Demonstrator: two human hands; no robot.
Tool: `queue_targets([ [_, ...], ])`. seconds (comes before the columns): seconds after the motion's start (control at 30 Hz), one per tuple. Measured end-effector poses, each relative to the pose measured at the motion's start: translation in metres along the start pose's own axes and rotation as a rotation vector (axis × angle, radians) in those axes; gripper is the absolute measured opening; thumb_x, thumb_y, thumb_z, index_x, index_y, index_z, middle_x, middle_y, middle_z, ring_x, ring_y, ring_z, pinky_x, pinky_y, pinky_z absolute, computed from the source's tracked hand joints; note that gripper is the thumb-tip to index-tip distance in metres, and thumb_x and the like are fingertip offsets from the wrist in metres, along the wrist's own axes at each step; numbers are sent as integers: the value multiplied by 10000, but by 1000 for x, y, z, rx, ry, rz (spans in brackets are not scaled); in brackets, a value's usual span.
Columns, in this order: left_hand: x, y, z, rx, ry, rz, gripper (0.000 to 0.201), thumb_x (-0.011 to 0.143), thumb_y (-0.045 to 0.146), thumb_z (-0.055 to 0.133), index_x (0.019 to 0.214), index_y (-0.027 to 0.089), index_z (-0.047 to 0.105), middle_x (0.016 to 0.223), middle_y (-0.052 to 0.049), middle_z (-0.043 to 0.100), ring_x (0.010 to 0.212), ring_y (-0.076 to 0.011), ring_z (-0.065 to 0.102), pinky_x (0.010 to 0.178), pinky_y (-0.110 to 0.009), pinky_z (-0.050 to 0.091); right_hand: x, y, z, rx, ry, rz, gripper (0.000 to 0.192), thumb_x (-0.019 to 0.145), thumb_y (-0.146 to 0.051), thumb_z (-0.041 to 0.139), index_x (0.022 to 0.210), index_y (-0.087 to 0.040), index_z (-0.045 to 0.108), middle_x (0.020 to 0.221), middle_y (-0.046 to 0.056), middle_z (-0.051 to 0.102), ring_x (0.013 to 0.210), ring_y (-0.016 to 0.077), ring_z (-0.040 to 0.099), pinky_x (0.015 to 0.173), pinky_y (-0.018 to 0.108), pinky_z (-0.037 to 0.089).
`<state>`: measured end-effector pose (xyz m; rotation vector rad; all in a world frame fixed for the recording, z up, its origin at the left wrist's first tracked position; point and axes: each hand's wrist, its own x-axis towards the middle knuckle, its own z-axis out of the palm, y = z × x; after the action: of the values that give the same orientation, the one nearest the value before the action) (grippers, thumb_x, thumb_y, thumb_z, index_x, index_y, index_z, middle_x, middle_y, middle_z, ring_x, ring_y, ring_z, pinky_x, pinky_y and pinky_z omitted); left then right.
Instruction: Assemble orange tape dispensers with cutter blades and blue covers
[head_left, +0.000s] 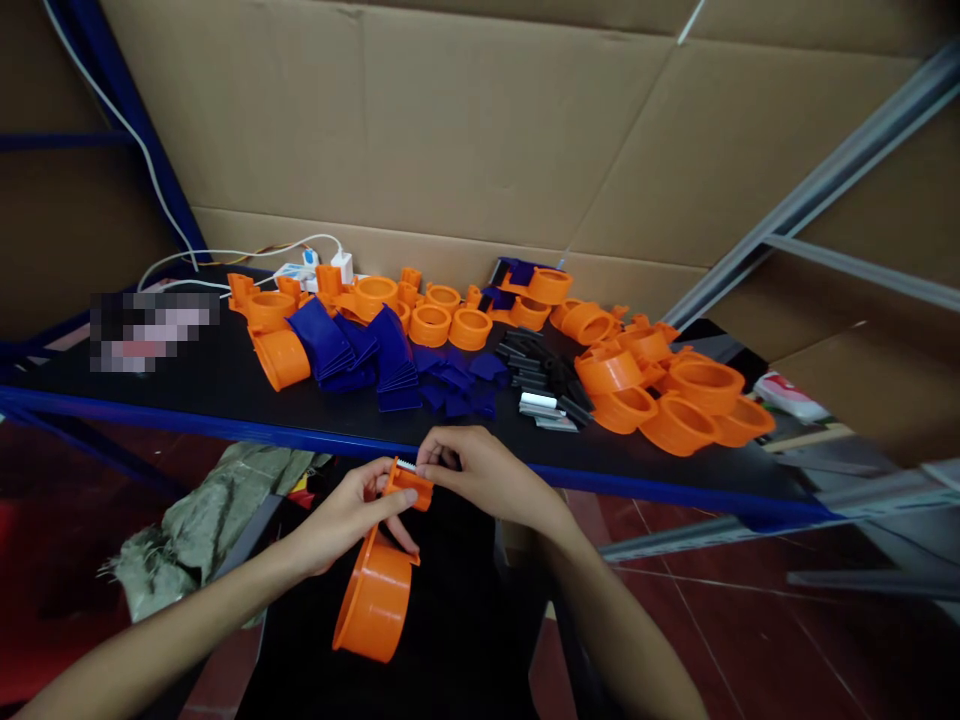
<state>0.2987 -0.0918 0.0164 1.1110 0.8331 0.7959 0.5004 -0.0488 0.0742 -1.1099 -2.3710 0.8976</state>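
Left hand (352, 515): gripped the orange ring part (375, 590) by its bracket.
Right hand (480, 475): pinched a small toothed strip (406, 466) at the bracket's top.

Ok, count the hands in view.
2. The left hand grips the orange ring part below the shelf edge; the right hand pinches its top.

orange cup (373, 602): round, open-mouthed plastic piece with a boxy neck on top; hangs tilted below the table edge, mouth facing down-left.
neck: pinched between fingers; a small white toothed strip (406, 465) pokes out.
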Motion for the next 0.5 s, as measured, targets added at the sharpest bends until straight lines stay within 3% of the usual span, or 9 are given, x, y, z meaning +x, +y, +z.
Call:
queue_targets([
  [0.13,-2,5,0,-109,-19,-49,342,902,378,645,1153,152,592,845,-94,751,603,-208,737,533,-233,520,-1,1,-18,-92,143,-55,183,959,-348,584,962,-206,700,898,22,703,747,130,595,678,238,426],
  [0.2,-4,9,-1,-170,-41,-68,353,903,377,636,1176,156,598,1018,-139,743,608,-205,736,508,-240,532,1,11,-44,-226,310,-41,208,966,-374,570,1021,-221,700,960,35,712,807,154,614,723,264,450],
  [0.3,-4,11,-3,-220,-46,-73,351,901,374,637,1172,152,616,1275,-197,654,629,-195,734,511,-257,553,7,39,-88,-609,509,68,251,951,-360,584,1141,-232,688,1066,72,714,999,235,610,796,331,463],
  [0.4,-4,11,-2,-243,-46,-84,342,910,367,628,1169,145,623,1332,-214,619,644,-197,735,537,-278,571,17,70,-116,-920,415,195,271,916,-287,614,1166,-217,692,1111,95,712,1087,287,575,752,349,466],
  [0.5,-5,11,-1,-240,-58,-83,340,904,358,637,1168,143,627,1323,-212,626,641,-195,735,540,-275,574,27,91,-122,-1050,291,254,275,887,-241,626,1149,-209,704,1081,106,715,1083,294,579,684,325,457],
])
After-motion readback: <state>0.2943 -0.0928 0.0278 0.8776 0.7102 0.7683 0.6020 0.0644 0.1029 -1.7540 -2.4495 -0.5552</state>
